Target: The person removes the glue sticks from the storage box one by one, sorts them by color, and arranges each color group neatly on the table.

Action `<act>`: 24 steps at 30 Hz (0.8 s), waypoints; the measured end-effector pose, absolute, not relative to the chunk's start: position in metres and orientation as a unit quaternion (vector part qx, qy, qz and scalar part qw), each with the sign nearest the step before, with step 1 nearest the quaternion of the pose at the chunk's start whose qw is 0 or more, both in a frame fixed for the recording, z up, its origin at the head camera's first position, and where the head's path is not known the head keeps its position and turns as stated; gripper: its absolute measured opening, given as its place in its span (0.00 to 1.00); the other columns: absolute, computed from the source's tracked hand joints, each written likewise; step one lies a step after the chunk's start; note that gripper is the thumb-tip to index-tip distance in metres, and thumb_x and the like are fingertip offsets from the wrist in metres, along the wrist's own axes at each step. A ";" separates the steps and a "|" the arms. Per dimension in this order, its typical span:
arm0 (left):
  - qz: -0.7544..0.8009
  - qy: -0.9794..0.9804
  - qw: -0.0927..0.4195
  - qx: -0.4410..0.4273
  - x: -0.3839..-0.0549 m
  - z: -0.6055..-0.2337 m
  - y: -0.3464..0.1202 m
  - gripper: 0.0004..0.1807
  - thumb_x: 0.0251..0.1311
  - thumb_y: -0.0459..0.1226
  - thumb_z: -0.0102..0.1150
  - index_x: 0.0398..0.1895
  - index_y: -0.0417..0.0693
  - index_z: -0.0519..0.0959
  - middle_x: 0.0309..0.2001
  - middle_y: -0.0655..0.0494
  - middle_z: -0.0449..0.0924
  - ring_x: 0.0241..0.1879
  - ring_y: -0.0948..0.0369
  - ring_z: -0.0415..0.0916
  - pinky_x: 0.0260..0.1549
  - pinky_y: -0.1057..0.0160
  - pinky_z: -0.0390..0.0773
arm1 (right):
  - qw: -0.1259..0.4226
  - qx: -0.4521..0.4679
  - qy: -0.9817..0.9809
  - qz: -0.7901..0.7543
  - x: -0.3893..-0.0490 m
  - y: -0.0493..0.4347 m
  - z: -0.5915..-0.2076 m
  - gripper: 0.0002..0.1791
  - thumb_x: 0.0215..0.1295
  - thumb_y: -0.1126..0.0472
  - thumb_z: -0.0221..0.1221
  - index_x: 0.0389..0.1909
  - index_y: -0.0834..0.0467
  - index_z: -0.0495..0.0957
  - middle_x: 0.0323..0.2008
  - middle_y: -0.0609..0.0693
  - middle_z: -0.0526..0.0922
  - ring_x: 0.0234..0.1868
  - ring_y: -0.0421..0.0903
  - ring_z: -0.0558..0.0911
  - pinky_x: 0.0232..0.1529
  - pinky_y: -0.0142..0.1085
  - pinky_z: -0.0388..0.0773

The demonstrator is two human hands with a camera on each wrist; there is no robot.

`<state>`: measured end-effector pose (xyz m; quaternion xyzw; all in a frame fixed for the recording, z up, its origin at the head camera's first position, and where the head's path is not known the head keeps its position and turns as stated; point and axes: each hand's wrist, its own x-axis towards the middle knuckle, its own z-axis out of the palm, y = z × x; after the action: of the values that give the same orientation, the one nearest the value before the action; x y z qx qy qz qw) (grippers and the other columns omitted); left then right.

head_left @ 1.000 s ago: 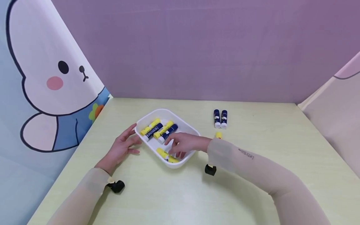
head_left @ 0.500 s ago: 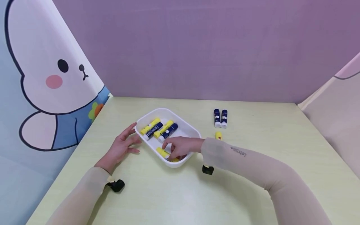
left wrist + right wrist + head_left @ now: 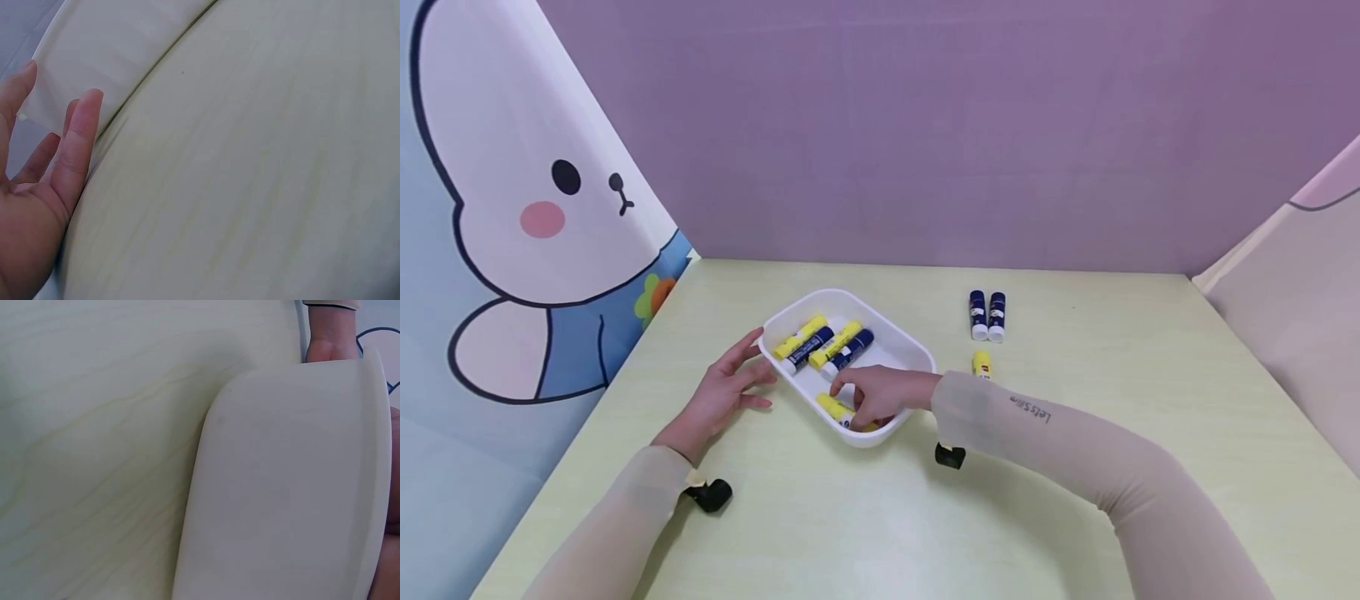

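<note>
A white tray [image 3: 891, 340] on the table holds yellow glue sticks and dark blue glue sticks [image 3: 847, 353]. My right hand [image 3: 883, 390] reaches into its near right corner, thumb and fingers curled round a yellow glue stick [image 3: 833, 407] that lies there, partly covered by the hand. In the right wrist view the tray's outer wall [image 3: 281, 487] hides most of this hand [image 3: 394, 487]. At the tray's left corner, my left hand [image 3: 726, 387] has its fingers extended, with fingertips right at the rim. Its fingers [image 3: 78, 150] also show relaxed in the left wrist view.
Two blue glue sticks with white ends [image 3: 987, 317] lie side by side right of the tray. Nearer, another yellow glue stick [image 3: 982, 363] is partly hidden behind my right sleeve. A purple backdrop [image 3: 925, 142] rises at the table's far edge.
My right hand has lowered into the tray corner and its thumb and fingers have closed on the yellow glue stick. The left hand stays at the rim.
</note>
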<state>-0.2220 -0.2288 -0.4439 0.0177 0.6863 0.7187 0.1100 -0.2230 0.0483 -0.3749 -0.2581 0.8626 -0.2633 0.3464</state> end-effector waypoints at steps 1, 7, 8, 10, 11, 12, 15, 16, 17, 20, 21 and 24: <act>0.719 0.686 0.110 0.018 -0.222 -0.444 -0.229 0.38 0.72 0.40 0.56 0.80 0.63 0.51 0.72 0.48 0.55 0.44 0.64 0.79 0.34 0.63 0.87 | 0.347 -0.258 0.862 -0.265 -0.223 0.049 -0.375 0.28 0.61 0.65 0.66 0.62 0.49 0.71 0.37 0.51 0.80 0.28 0.42 0.78 0.31 0.30 0.77; 0.722 0.683 0.111 0.018 -0.222 -0.442 -0.228 0.38 0.73 0.39 0.55 0.80 0.62 0.51 0.73 0.47 0.54 0.44 0.64 0.79 0.33 0.63 0.87 | 0.353 -0.251 0.852 -0.293 -0.226 0.054 -0.376 0.28 0.61 0.64 0.67 0.61 0.46 0.72 0.38 0.52 0.79 0.29 0.43 0.78 0.31 0.32 0.79; 0.722 0.683 0.110 0.018 -0.222 -0.442 -0.228 0.37 0.73 0.39 0.55 0.80 0.63 0.51 0.73 0.47 0.54 0.44 0.64 0.79 0.33 0.63 0.87 | 0.355 -0.247 0.850 -0.302 -0.226 0.055 -0.375 0.28 0.61 0.64 0.67 0.61 0.45 0.72 0.39 0.52 0.79 0.29 0.43 0.78 0.31 0.33 0.80; 0.722 0.683 0.109 0.020 -0.222 -0.443 -0.228 0.37 0.73 0.39 0.55 0.80 0.63 0.52 0.72 0.47 0.54 0.44 0.64 0.79 0.33 0.63 0.87 | 0.355 -0.238 0.845 -0.321 -0.228 0.057 -0.373 0.29 0.60 0.64 0.68 0.61 0.45 0.72 0.40 0.53 0.79 0.28 0.45 0.80 0.31 0.35 0.83; 0.723 0.683 0.108 0.021 -0.223 -0.443 -0.228 0.37 0.73 0.39 0.55 0.80 0.63 0.52 0.72 0.47 0.54 0.44 0.64 0.79 0.33 0.63 0.87 | 0.355 -0.231 0.843 -0.332 -0.229 0.058 -0.372 0.30 0.60 0.65 0.68 0.61 0.45 0.72 0.41 0.54 0.78 0.27 0.46 0.80 0.31 0.37 0.84; 0.722 0.683 0.106 0.022 -0.223 -0.443 -0.228 0.37 0.73 0.39 0.55 0.80 0.63 0.52 0.72 0.47 0.55 0.44 0.64 0.79 0.33 0.63 0.87 | 0.354 -0.225 0.840 -0.344 -0.231 0.059 -0.371 0.30 0.59 0.66 0.68 0.62 0.45 0.72 0.42 0.55 0.78 0.27 0.47 0.81 0.31 0.39 0.85; 0.723 0.682 0.106 0.025 -0.224 -0.444 -0.228 0.37 0.73 0.39 0.56 0.80 0.63 0.52 0.72 0.47 0.55 0.44 0.64 0.79 0.33 0.63 0.87 | 0.346 -0.212 0.832 -0.377 -0.234 0.063 -0.366 0.32 0.59 0.67 0.68 0.63 0.47 0.71 0.43 0.56 0.76 0.28 0.49 0.81 0.31 0.43 0.87; 0.723 0.682 0.106 0.024 -0.224 -0.444 -0.229 0.37 0.72 0.39 0.56 0.80 0.63 0.53 0.72 0.48 0.55 0.44 0.63 0.79 0.33 0.63 0.87 | 0.345 -0.209 0.829 -0.388 -0.234 0.065 -0.365 0.32 0.59 0.68 0.68 0.64 0.48 0.71 0.44 0.57 0.76 0.29 0.49 0.82 0.31 0.43 0.87; 0.723 0.683 0.107 0.023 -0.224 -0.445 -0.229 0.37 0.72 0.40 0.56 0.80 0.64 0.53 0.72 0.48 0.55 0.44 0.63 0.79 0.33 0.63 0.87 | 0.343 -0.208 0.825 -0.398 -0.235 0.066 -0.363 0.32 0.59 0.68 0.67 0.64 0.49 0.71 0.44 0.57 0.76 0.31 0.49 0.81 0.31 0.44 0.87; 0.722 0.683 0.108 0.019 -0.224 -0.445 -0.229 0.37 0.72 0.40 0.56 0.80 0.64 0.53 0.71 0.49 0.56 0.44 0.63 0.79 0.33 0.63 0.87 | 0.339 -0.209 0.815 -0.420 -0.234 0.071 -0.358 0.33 0.59 0.69 0.67 0.65 0.52 0.70 0.43 0.58 0.75 0.34 0.49 0.81 0.31 0.45 0.88; 0.722 0.684 0.108 0.020 -0.224 -0.446 -0.229 0.37 0.72 0.40 0.56 0.80 0.64 0.52 0.72 0.49 0.56 0.44 0.63 0.79 0.33 0.63 0.87 | 0.338 -0.208 0.812 -0.427 -0.234 0.072 -0.356 0.33 0.59 0.69 0.66 0.66 0.52 0.70 0.43 0.58 0.75 0.34 0.49 0.81 0.32 0.46 0.88; 0.722 0.684 0.107 0.020 -0.224 -0.447 -0.229 0.37 0.72 0.40 0.56 0.80 0.64 0.53 0.72 0.49 0.56 0.44 0.63 0.79 0.33 0.63 0.87 | 0.330 -0.209 0.804 -0.448 -0.234 0.077 -0.353 0.34 0.59 0.70 0.66 0.66 0.53 0.70 0.44 0.59 0.75 0.36 0.49 0.81 0.33 0.47 0.88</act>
<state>-0.2240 -0.2289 -0.4470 0.0199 0.6836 0.7216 0.1075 -0.2341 0.0772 -0.3532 -0.2094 0.8038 -0.4484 0.3301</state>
